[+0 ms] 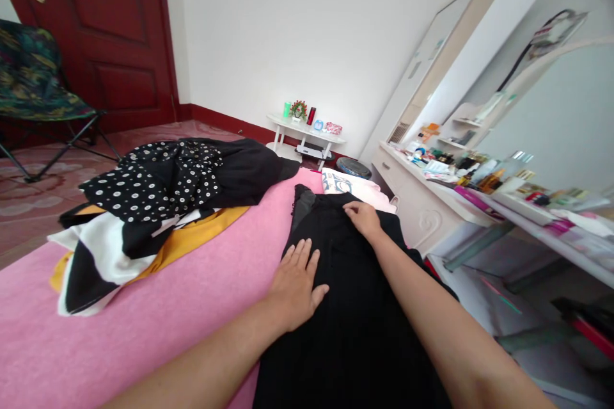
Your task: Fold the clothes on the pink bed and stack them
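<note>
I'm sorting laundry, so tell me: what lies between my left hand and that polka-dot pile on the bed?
In the head view, only bare pink bedcover lies between the left hand, flat on the black garment, and the polka-dot pile.

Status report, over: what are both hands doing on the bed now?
Left hand flat, open, on black garment. Right hand pressing its far edge. Polka-dot clothes pile lies apart, left.
</note>
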{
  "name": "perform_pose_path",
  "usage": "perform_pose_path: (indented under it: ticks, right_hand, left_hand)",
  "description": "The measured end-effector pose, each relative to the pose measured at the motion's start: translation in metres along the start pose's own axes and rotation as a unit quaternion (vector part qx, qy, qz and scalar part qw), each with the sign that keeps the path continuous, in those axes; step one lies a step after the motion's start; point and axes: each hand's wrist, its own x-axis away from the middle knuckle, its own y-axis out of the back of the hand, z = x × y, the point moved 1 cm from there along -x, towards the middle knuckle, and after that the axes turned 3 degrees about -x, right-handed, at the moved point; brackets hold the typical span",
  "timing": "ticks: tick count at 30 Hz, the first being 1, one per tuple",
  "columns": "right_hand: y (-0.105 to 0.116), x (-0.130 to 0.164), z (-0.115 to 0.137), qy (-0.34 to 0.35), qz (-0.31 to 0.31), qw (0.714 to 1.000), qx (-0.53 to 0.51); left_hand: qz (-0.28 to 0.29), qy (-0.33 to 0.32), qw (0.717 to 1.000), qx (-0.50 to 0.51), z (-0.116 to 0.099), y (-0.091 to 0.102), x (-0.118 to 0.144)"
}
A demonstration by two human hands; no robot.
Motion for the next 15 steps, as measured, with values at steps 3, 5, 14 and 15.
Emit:
perform_pose_path:
  ticks: [3, 5, 14, 15]
  right_hand:
    - [0.028, 0.009, -0.038, -0.126, -0.086, 0.988, 0.036]
    - [0.034, 0.018, -0.063, -0.21, -0.102, 0.971, 0.049]
    - [0.077, 0.026, -0.086, -0.27, -0.224, 0.936, 0.01]
    - [0.091, 0.023, -0.082, -0.26, -0.253, 0.932, 0.004]
  left_hand:
    - [0.002, 0.002, 1.0, 0.0, -0.001, 0.001, 0.0]
    - [0.003, 0.001, 1.0, 0.003, -0.001, 0.001, 0.0]
    - [0.01, -0.002, 1.0, 0.008, 0.0, 0.001, 0.0]
    - [0.01, -0.002, 1.0, 0.007, -0.001, 0.002, 0.0]
